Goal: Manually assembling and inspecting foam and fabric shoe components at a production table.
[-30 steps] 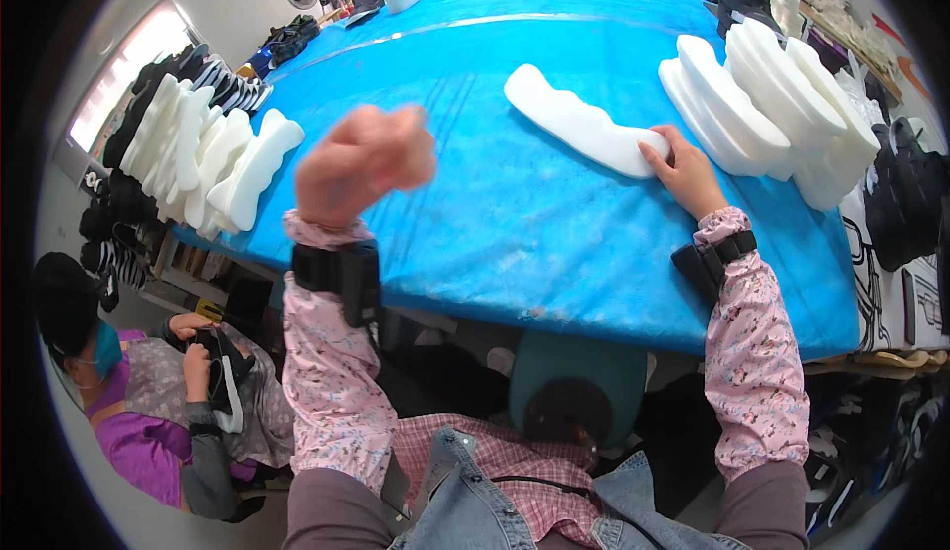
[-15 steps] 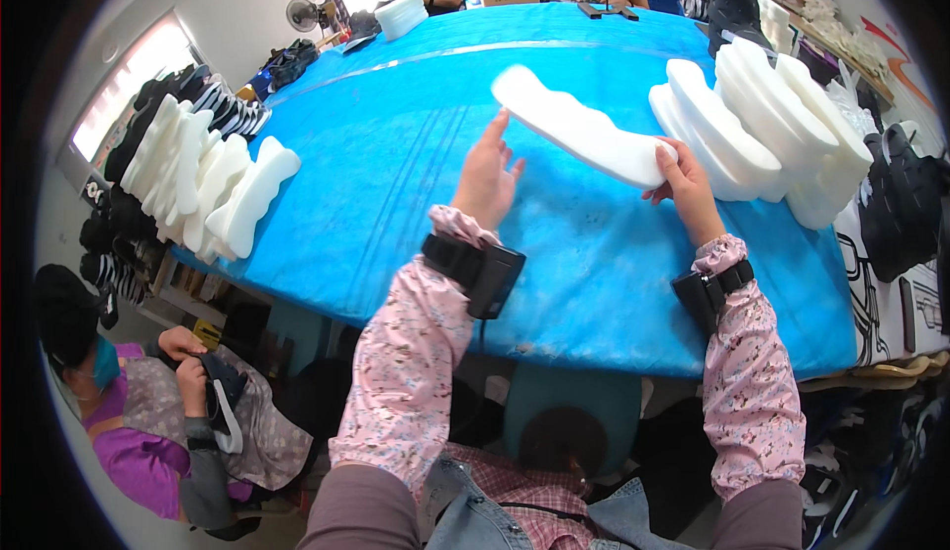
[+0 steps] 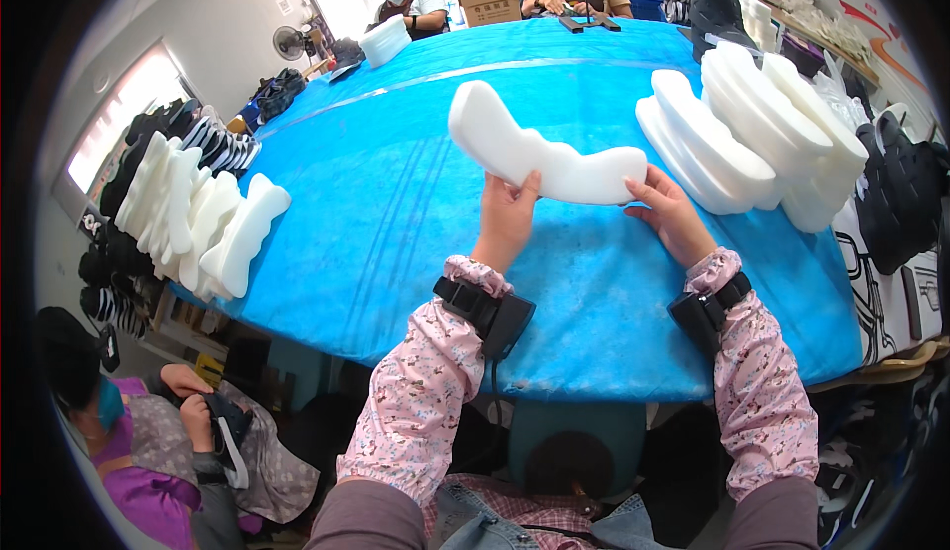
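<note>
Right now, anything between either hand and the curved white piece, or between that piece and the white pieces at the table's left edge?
Nothing visible: the left hand and right hand both hold the curved white piece directly, and only the blue table cover shows between it and the white pieces at left.

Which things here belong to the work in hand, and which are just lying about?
In the work:
wavy white pad, held by left hand and right hand
blue table cover
likely left pad row, right pad stack

Apparently just about:
electric fan
cardboard box
</note>
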A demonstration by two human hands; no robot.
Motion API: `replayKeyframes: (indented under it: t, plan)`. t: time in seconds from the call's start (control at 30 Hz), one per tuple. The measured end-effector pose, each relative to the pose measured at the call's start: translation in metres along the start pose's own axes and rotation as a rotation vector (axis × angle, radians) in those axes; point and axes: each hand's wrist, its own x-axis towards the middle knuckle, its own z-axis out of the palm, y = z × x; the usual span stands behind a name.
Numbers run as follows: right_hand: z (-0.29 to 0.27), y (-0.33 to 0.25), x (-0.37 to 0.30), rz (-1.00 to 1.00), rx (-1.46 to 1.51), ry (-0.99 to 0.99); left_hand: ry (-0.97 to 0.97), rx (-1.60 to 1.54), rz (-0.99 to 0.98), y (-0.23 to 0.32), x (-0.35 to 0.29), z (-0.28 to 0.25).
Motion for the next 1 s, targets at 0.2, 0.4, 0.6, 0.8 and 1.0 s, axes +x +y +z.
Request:
replayKeyframes:
  t: [0.2,0.4,0.6,0.8,1.0]
  plan:
    - [-0.003,-0.001,-0.002,0.051,-0.030,0.011,0.042,0.121,0.100,-0.006,0.003,-0.004]
    - [-0.004,0.002,0.005,0.078,0.048,-0.077,-0.108,0.577,0.314,-0.008,0.008,-0.021]
    - [-0.014,-0.008,-0.005,-0.043,-0.202,0.007,-0.290,0.361,0.111,0.019,-0.006,0.022]
    - [-0.003,0.008,0.000,-0.117,-0.206,-0.088,-0.383,0.334,0.062,0.013,0.003,-0.001]
    - [0.003,0.007,-0.002,-0.235,-0.310,-0.039,-0.203,0.115,-0.032,0.012,-0.004,0.009]
